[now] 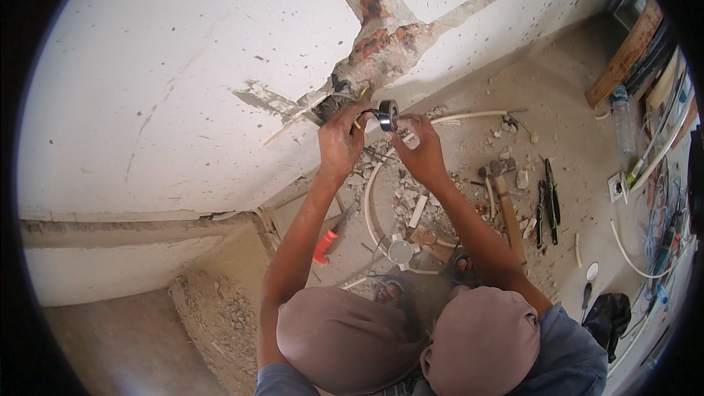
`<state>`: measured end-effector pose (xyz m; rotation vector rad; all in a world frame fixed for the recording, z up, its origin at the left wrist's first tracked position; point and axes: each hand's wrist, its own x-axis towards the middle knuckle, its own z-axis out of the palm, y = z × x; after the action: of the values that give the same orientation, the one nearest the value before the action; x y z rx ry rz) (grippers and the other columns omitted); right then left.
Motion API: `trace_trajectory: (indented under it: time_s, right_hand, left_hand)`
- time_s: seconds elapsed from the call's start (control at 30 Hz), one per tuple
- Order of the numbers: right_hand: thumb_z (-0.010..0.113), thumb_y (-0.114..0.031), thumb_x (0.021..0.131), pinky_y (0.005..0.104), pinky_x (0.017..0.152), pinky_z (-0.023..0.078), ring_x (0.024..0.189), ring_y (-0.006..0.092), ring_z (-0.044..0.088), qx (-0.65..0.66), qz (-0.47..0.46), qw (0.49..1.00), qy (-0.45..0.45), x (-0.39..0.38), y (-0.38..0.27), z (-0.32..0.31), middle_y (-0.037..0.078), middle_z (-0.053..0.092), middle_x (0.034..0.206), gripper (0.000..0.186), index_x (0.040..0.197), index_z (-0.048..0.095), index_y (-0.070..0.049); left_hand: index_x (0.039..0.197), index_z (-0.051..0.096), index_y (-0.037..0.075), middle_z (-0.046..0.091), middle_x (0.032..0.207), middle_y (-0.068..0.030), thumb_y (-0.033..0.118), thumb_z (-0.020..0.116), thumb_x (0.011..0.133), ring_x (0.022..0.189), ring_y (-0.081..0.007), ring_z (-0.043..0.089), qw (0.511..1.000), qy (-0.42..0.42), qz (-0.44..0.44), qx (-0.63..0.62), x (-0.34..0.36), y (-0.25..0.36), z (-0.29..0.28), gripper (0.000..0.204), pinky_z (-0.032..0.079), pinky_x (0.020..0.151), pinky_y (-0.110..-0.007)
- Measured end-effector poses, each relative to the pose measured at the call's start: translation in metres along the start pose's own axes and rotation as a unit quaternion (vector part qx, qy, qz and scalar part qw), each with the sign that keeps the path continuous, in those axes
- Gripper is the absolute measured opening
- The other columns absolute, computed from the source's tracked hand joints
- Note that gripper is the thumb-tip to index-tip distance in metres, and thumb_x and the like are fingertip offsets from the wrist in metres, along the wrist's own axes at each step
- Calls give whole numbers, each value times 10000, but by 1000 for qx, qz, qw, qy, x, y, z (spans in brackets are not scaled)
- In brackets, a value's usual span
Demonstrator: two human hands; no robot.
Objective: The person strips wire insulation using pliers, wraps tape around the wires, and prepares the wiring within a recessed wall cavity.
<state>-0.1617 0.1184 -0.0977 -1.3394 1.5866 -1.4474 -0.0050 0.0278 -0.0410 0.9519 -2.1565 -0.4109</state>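
My left hand (pixel 341 145) is closed at the broken-out hollow in the white wall, its fingers pinched on thin wires. A yellow wire (pixel 363 93) sticks up just above those fingers. Beside them, a roll of black electrical tape (pixel 389 115) stands on edge, with a short dark strip reaching from it toward my left fingertips. My right hand (pixel 421 152) grips the roll's right side with thumb and fingers. What lies inside the left fingers is mostly hidden.
Rubble (pixel 403 194) covers the floor below my hands. Around it lie a pale flexible conduit (pixel 369 209), a round junction box (pixel 401 251), an orange-handled tool (pixel 324 247), a hammer (pixel 507 213) and black-handled pliers (pixel 551 194). A plastic bottle (pixel 622 121) and cables lie at the right.
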Motion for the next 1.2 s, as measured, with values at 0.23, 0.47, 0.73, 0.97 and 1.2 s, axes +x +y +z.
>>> trace_trajectory:
  time_s: [0.23,0.47,0.73,0.97,1.2]
  right_hand:
    - [654,-357,954,386,1144,338,1363,306,498,395,11,917,-51,12,-30,-7,157,502,1501,466,1270,638,-15]
    - [770,-230,883,416,994,462,1131,320,592,-57,-70,994,64,5,6,5,189,569,1188,443,1223,655,30]
    - [563,-480,1015,419,1135,368,1356,247,480,340,-30,940,5,0,-50,-9,139,509,1490,531,1248,680,-17]
    - [423,-432,1092,397,1109,383,1285,231,532,156,160,975,-20,4,17,-2,154,595,1360,570,1398,528,38]
    - [417,-444,1094,396,1091,380,1303,260,540,466,81,881,15,-6,-41,-1,156,600,1330,586,1441,459,26]
  left_hand:
    - [1080,712,47,731,1022,-167,52,724,901,905,-369,708,1000,4,-7,-6,0,1,-1,179,556,777,-409]
    - [1064,715,44,734,1021,-165,62,727,910,907,-364,712,999,-8,-25,-24,3,2,5,156,554,784,-407]
    - [1047,698,47,722,1013,-151,59,730,897,887,-374,699,1000,2,3,9,-1,-3,-3,154,548,732,-417]
    - [1050,714,38,732,1013,-180,62,728,909,916,-375,709,999,-2,-21,-24,3,0,4,144,550,789,-402]
    - [1062,711,31,730,1002,-181,62,721,916,877,-367,701,999,3,-14,-31,-3,-6,-1,149,543,770,-390]
